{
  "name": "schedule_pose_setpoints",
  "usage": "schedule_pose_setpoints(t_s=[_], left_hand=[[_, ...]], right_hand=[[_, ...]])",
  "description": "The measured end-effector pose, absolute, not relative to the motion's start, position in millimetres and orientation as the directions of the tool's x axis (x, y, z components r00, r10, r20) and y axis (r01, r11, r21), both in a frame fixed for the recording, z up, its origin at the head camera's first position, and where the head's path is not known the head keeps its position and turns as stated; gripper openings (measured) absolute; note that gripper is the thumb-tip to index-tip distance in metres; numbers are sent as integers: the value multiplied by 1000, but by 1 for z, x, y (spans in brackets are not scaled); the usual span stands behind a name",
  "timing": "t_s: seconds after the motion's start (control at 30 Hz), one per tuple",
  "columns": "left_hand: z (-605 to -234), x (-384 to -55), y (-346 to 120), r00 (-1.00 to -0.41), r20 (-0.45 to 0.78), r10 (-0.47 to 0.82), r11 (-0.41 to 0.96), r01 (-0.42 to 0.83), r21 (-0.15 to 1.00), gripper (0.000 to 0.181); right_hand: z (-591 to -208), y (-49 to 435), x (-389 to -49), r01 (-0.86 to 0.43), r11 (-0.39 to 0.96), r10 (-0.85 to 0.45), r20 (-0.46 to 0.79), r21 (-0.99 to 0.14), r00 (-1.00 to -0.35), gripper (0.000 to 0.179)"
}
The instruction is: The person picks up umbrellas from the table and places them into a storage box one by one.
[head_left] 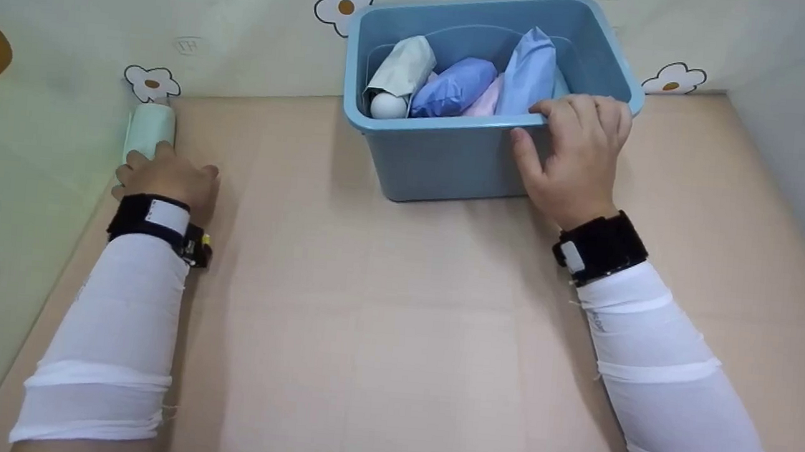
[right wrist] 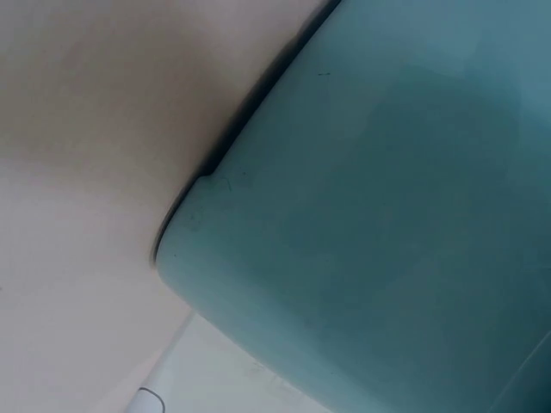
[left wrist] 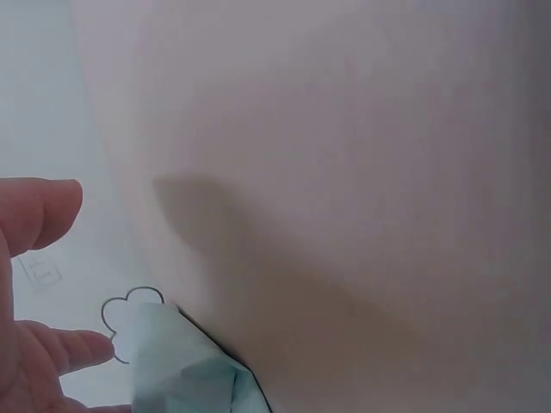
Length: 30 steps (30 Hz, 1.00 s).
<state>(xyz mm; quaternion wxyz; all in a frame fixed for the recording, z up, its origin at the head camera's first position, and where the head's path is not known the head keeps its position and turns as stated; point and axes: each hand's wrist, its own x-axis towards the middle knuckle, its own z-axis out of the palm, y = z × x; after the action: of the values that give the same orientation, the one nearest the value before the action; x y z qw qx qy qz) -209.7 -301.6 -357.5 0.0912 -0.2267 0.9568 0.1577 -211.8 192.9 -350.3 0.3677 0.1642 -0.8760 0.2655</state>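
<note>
In the head view a light green wrapped roll (head_left: 151,127) lies at the left edge of the table, by the wall. My left hand (head_left: 170,180) is at its near end with the fingers spread. In the left wrist view the thumb and a finger stand apart from each other beside the green wrapper (left wrist: 194,366). With fingers over the front rim and thumb on the outer side, my right hand (head_left: 580,157) holds the blue plastic bin (head_left: 451,161). The right wrist view is filled mostly by the bin's side (right wrist: 362,224); no fingers show there.
Inside the bin are a pale green wrapped item (head_left: 406,65) with a white round end, a crumpled blue-violet package (head_left: 454,88), a taller blue package (head_left: 529,74) and something pink (head_left: 484,99). A flower-printed curtain (head_left: 260,21) lines the back of the beige table (head_left: 379,339).
</note>
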Motion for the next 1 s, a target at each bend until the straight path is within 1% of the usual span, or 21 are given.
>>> schedule_pose_setpoints(t_s=[0.17,0.33,0.43,0.6,0.8,0.87,0.93,1.0], left_hand=[[-361,-208,-312,-865,-250,-435,838,-490,240,88],[-364,-208,-320,-852,-253,-459,826,-514,232,90],[-364,-206,-322,-846,-244,-474,819,-526,229,87],[-355,-195,-321,-833,-257,-490,797,-547,255,79],[-346,-187,-320,-825,-271,-495,787,-558,263,85],[-345,-186,-319,-824,-272,-497,785,-560,265,84],[-345,-187,-320,-821,-272,-501,775,-566,280,79],[-346,-187,-321,-818,-275,-505,769,-571,287,81]], right_hand=[[-351,193,-212,-480,803,-83,731,-353,-677,50],[-350,193,-211,-484,801,-82,736,-353,-672,49],[-349,193,-211,-482,806,-90,733,-344,-674,50],[-349,193,-211,-471,819,-103,724,-328,-682,51],[-349,193,-211,-471,819,-99,727,-328,-679,51],[-349,192,-211,-475,814,-94,730,-336,-677,51],[-349,192,-211,-479,808,-90,732,-343,-675,51],[-349,192,-211,-474,814,-94,729,-336,-678,51]])
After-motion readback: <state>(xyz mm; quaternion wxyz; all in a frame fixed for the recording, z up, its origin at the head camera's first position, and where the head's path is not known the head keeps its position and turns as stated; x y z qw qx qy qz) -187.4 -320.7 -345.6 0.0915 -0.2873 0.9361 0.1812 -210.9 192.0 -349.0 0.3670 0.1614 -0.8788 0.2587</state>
